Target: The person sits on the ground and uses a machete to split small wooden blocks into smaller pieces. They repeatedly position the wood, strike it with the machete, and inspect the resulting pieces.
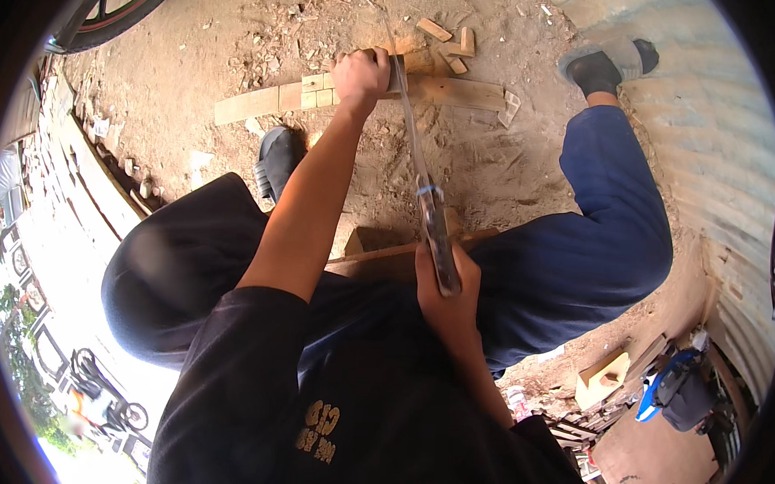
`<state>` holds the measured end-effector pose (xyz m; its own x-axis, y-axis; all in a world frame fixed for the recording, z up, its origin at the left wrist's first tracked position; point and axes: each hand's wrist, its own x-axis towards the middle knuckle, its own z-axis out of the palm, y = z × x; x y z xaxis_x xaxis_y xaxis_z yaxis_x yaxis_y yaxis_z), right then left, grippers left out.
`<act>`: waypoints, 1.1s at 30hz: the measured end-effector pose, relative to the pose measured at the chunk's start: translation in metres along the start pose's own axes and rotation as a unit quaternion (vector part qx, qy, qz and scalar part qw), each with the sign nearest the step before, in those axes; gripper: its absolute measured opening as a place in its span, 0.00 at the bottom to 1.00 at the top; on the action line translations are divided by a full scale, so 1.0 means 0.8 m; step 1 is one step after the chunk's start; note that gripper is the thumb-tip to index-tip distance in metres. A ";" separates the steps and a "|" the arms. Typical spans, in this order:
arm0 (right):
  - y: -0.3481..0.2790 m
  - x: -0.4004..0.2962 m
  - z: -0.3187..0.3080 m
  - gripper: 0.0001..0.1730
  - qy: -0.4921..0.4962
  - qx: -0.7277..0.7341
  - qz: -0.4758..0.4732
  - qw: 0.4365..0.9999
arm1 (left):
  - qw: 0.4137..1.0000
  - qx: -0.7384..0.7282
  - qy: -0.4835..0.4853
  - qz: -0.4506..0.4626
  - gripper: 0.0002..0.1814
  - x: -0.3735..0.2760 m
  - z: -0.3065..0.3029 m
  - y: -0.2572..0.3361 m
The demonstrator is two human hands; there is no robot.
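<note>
My right hand [453, 292] is closed around the dark handle of a saw [412, 131], whose thin blade points away from me and is seen nearly edge-on. A light blue band wraps the saw near the front of the handle. Beyond the knees, my left hand [361, 75] grips a dark wood block [397, 82] from its left side, fingers curled over the top. The blade lies at that block's right part; its exact contact is hard to make out. Under the block runs a long wooden board [457, 92] on the ground. Several small wood pieces [317, 91] sit in rows beside my left wrist.
Several wood offcuts [455, 46] and chips [275, 52] litter the dirt beyond the board. A wheel [123, 15] stands at upper left. Corrugated metal sheeting [704, 150] borders the right side. Under me is a wooden seat [380, 261]. A backpack [683, 393] lies at lower right.
</note>
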<state>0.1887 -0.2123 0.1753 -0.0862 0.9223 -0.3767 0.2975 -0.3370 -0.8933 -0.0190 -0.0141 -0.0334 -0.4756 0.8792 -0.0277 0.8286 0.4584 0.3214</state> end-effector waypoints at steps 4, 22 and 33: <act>0.002 0.014 0.008 0.11 -0.011 -0.015 -0.010 1.000 | 0.995 -0.040 -0.074 -0.047 0.28 0.015 0.004 -0.002; 0.005 -0.022 -0.010 0.10 -0.012 0.001 -0.013 1.000 | 0.920 0.128 -0.245 0.276 0.58 0.005 -0.068 -0.043; -0.003 -0.021 -0.005 0.10 -0.025 -0.023 -0.005 0.999 | 0.927 0.195 -0.208 0.245 0.42 -0.010 -0.049 0.001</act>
<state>0.1932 -0.2266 0.1848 -0.1366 0.9146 -0.3805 0.3399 -0.3175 -0.8852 -0.0261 -0.0256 0.0041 0.0741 0.9312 -0.3569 0.9973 -0.0688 0.0275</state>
